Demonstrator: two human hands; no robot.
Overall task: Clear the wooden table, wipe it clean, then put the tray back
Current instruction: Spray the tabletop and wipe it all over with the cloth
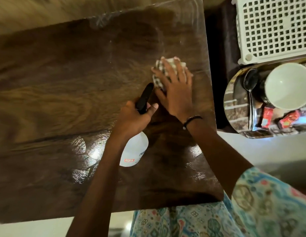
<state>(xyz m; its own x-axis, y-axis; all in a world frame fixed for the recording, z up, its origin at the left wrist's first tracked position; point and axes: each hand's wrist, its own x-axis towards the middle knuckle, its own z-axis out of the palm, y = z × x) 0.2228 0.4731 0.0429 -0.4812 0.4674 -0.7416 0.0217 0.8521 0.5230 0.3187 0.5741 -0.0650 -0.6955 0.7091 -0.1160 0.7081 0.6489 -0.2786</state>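
Wiping stage: right hand (pixel 176 89), fingers spread, presses checked cloth (pixel 163 69) flat on wooden tabletop (pixel 63 82); left hand (pixel 133 119) grips spray bottle (pixel 135 151). Overlapping strokes suit best. Loaded tray (pixel 234 103) waits alongside.

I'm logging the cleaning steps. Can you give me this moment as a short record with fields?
left hand: grips spray bottle by its black head
right hand: presses checked cloth flat on wooden table
table surface: wet streaks near cloth
tray: off table at right, holding white bowl and spoon
stage: wiping
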